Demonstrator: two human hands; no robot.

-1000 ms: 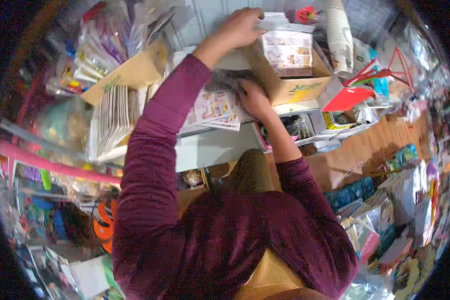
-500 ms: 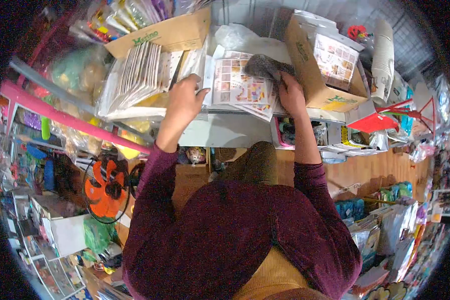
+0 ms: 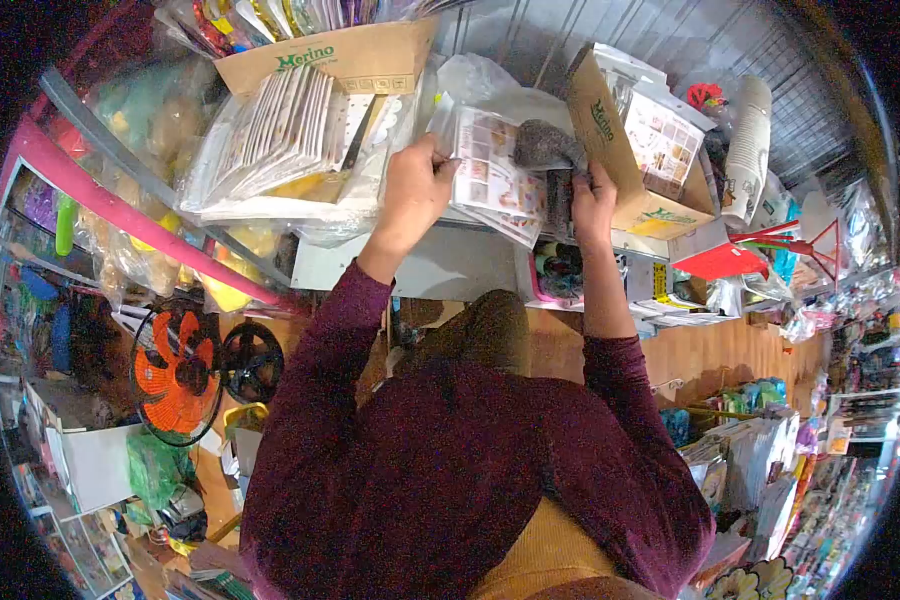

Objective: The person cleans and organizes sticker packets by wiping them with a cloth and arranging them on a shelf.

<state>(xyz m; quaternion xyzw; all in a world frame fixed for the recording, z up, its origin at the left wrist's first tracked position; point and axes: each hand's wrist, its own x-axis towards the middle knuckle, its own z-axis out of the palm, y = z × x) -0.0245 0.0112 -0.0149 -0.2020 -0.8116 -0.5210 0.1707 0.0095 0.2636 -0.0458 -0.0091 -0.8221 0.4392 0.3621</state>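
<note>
A printed sheet in a clear sleeve (image 3: 485, 165), covered with small pictures, lies on the shelf between two cardboard boxes, over other sheets. My left hand (image 3: 417, 195) pinches its left edge between thumb and fingers. On the sheet's right side rests a bunched dark grey cloth (image 3: 550, 146). My right hand (image 3: 592, 205) is closed on the cloth's lower end, beside the right box; its fingertips are partly hidden. The left cardboard box (image 3: 335, 58) holds a row of sleeved sheets (image 3: 290, 125). More printed sheets (image 3: 663, 140) stand in the right cardboard box (image 3: 595, 110).
Stacked paper cups (image 3: 748, 150) and a red item (image 3: 725, 262) are beyond the right box. A pink rail (image 3: 120, 225) crosses at the left, near bagged goods. An orange-bladed fan (image 3: 177, 365) stands on the floor behind me at left.
My left hand has moved from the left box's side to the printed sheet's left edge and taken hold of it. My right hand keeps its hold on the cloth. The view has shifted slightly.
</note>
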